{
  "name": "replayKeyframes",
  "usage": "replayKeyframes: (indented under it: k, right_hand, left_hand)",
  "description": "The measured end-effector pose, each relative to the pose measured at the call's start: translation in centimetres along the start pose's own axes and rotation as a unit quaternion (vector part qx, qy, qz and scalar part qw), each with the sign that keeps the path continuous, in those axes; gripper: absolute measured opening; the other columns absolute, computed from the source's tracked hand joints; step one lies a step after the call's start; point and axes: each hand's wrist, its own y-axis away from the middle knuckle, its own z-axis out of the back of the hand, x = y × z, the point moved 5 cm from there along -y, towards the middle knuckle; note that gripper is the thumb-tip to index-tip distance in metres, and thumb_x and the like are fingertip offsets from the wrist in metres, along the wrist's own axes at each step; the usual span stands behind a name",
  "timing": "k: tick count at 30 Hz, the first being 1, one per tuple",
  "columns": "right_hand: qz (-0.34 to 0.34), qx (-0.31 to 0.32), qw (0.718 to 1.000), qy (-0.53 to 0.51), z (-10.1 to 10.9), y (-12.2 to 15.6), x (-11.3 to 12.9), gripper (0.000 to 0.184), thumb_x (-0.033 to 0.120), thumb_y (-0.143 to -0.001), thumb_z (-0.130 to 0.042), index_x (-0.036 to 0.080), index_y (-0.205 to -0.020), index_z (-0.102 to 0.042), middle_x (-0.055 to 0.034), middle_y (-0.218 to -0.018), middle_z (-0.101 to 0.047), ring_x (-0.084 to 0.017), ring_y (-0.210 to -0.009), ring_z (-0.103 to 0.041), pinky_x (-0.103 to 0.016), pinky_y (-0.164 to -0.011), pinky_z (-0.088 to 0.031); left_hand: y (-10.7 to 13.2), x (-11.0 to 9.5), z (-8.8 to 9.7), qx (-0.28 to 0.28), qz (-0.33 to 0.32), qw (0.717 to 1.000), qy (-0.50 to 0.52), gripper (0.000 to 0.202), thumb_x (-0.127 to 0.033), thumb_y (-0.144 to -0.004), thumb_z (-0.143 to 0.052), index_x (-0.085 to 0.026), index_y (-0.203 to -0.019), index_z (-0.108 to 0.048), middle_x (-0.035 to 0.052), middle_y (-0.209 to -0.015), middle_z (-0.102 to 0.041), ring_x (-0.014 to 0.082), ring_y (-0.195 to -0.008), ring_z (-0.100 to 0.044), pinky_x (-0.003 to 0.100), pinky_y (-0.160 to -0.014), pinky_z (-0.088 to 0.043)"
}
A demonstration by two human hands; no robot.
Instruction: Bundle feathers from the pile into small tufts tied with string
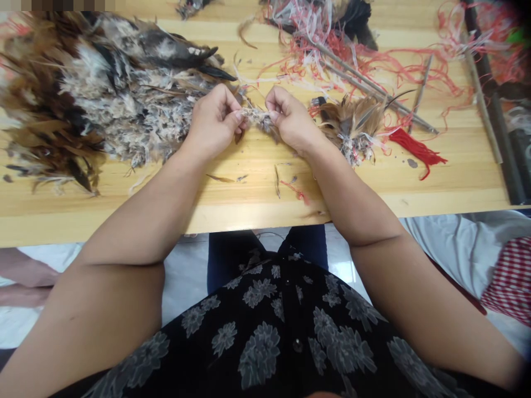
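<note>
Over the middle of the wooden table, my left hand (218,116) and my right hand (288,116) face each other, both closed in a pinch. Between them stretches a small bunch of feathers (258,116), greyish and fluffy, with one end in each hand. A large heap of brown, grey and black feathers (136,105) lies beside my left hand. Just right of my right wrist rests a tied bundle of tan feathers (352,124) with white and red bits at its base.
The wooden table (249,204) has its front edge close to my body. Red string (417,146) lies at the right. Tangled pink and white strands (307,27) and thin sticks (365,80) spread behind. A dark bar (493,99) stands along the right side.
</note>
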Motion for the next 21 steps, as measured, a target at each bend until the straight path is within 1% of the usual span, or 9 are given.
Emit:
replayKeyframes:
  k: [3,6,9,12,15,17,19,21]
  right_hand:
    - [0.004,0.0,1.0,-0.027,0.0,-0.4,-0.7,0.034,0.001,-0.095,-0.058,0.026,-0.081,-0.04,0.0007,-0.08,-0.042,-0.018,-0.082,-0.047,-0.032,-0.088,-0.048]
    - [0.005,-0.009,0.999,-0.045,0.4,-0.6,-1.1,0.034,0.001,-0.095,-0.058,0.025,-0.081,-0.04,0.0014,-0.08,-0.04,-0.016,-0.078,-0.043,-0.031,-0.085,-0.047]
    - [0.012,-0.02,0.998,-0.05,1.0,-0.9,-1.2,0.035,0.001,-0.093,-0.062,0.025,-0.08,-0.039,0.0012,-0.081,-0.042,-0.016,-0.078,-0.043,-0.031,-0.086,-0.048]
    - [0.022,-0.028,0.998,-0.042,1.2,-1.1,-1.3,0.038,0.007,-0.093,-0.069,0.026,-0.079,-0.04,0.0003,-0.08,-0.043,-0.018,-0.081,-0.045,-0.032,-0.086,-0.05]
    - [0.02,-0.029,0.998,-0.057,1.1,-1.1,-1.4,0.041,0.011,-0.094,-0.074,0.026,-0.079,-0.039,0.0006,-0.079,-0.043,-0.018,-0.081,-0.046,-0.031,-0.084,-0.051]
    - [0.01,-0.015,0.997,-0.077,0.8,-0.8,-1.2,0.041,0.009,-0.094,-0.073,0.026,-0.08,-0.039,0.0016,-0.078,-0.042,-0.016,-0.078,-0.045,-0.03,-0.082,-0.051]
    - [0.01,0.017,0.996,-0.092,0.5,-0.4,-0.7,0.037,0.004,-0.093,-0.068,0.026,-0.08,-0.041,0.002,-0.078,-0.042,-0.015,-0.076,-0.044,-0.029,-0.082,-0.05]
    - [0.018,0.05,0.994,-0.095,0.2,0.0,-0.2,0.034,-0.001,-0.092,-0.064,0.025,-0.08,-0.045,0.0021,-0.078,-0.044,-0.014,-0.075,-0.045,-0.028,-0.083,-0.05]
  left_hand:
    - [0.3,-0.7,-0.5,-0.014,0.013,1.0,0.022,0.029,-0.017,-0.104,-0.088,-0.029,-0.089,-0.066,-0.0032,-0.075,-0.071,0.0228,-0.075,-0.062,0.037,-0.079,-0.041]
    - [0.3,-1.5,-0.9,-0.035,-0.001,0.998,0.052,0.033,-0.013,-0.105,-0.085,-0.029,-0.084,-0.063,-0.0029,-0.076,-0.07,0.0225,-0.073,-0.06,0.038,-0.078,-0.042]
    - [0.2,-2.1,-0.8,-0.062,-0.012,0.994,0.085,0.034,-0.011,-0.104,-0.083,-0.029,-0.083,-0.063,-0.0012,-0.08,-0.068,0.0242,-0.076,-0.06,0.04,-0.083,-0.043]
    - [0.4,-2.7,-0.9,-0.066,-0.031,0.992,0.104,0.032,-0.014,-0.104,-0.085,-0.031,-0.085,-0.065,-0.0005,-0.081,-0.067,0.0268,-0.08,-0.063,0.041,-0.085,-0.045]
    - [0.7,-3.8,-1.3,-0.061,-0.047,0.991,0.112,0.032,-0.021,-0.103,-0.088,-0.031,-0.084,-0.065,0.0009,-0.084,-0.07,0.0271,-0.08,-0.064,0.04,-0.08,-0.048]
    - [0.9,-4.2,-1.7,-0.057,-0.022,0.989,0.133,0.034,-0.021,-0.104,-0.087,-0.03,-0.083,-0.062,0.0024,-0.091,-0.073,0.027,-0.082,-0.066,0.041,-0.078,-0.052]
    - [1.1,-4.3,-2.1,-0.045,0.016,0.985,0.169,0.033,-0.02,-0.108,-0.08,-0.03,-0.085,-0.059,0.0024,-0.096,-0.076,0.026,-0.083,-0.068,0.039,-0.073,-0.054]
    - [1.3,-4.3,-2.4,-0.017,0.044,0.979,0.199,0.028,-0.018,-0.111,-0.072,-0.03,-0.091,-0.058,0.0019,-0.093,-0.076,0.0246,-0.081,-0.07,0.035,-0.065,-0.055]
